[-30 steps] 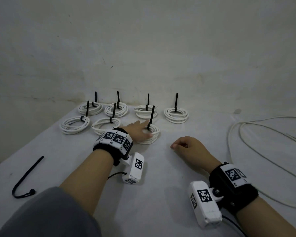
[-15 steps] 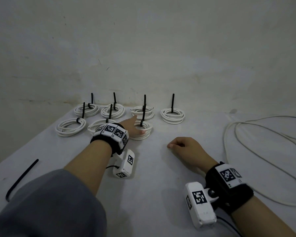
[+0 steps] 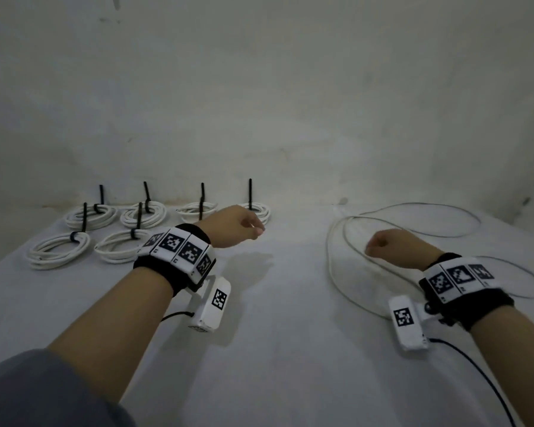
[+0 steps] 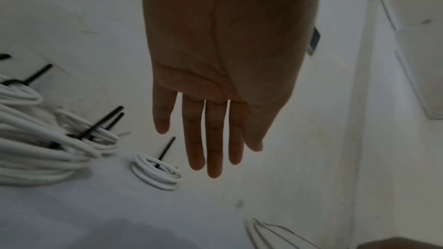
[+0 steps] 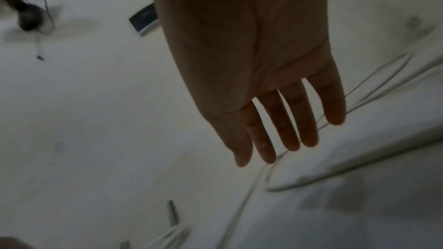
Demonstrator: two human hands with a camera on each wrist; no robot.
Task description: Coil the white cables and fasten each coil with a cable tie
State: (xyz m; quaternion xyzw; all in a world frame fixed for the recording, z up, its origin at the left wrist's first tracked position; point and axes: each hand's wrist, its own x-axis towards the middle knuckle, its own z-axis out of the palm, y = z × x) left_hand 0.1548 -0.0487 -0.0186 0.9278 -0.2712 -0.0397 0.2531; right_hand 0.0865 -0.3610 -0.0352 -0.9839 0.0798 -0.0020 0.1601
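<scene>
The loose white cable lies in wide, untidy loops on the right half of the head view, and the right hand hangs directly over its left arc, so this hand is clearly the nearer one for the next pick-up. In the right wrist view its fingers are straight and a little spread, holding nothing, and strands of the cable pass just under and beyond the tips, running from lower left to upper right in that frame. The left hand is in the middle of the head view, well apart from the loose cable, and its fingers are also stretched out and empty. Behind and to the left of it, at the left middle of the frame, the finished coils sit in 2 rows near the wall, each with a black cable tie standing up; I count at least 6, and the left wrist may hide more. The desk has free white surface between the 2 hands and toward the bottom of the frame, which I judge enough room for coiling. The cable reaches near the right edge of the desk, so pulling it inward looks safer than pushing outward.
</scene>
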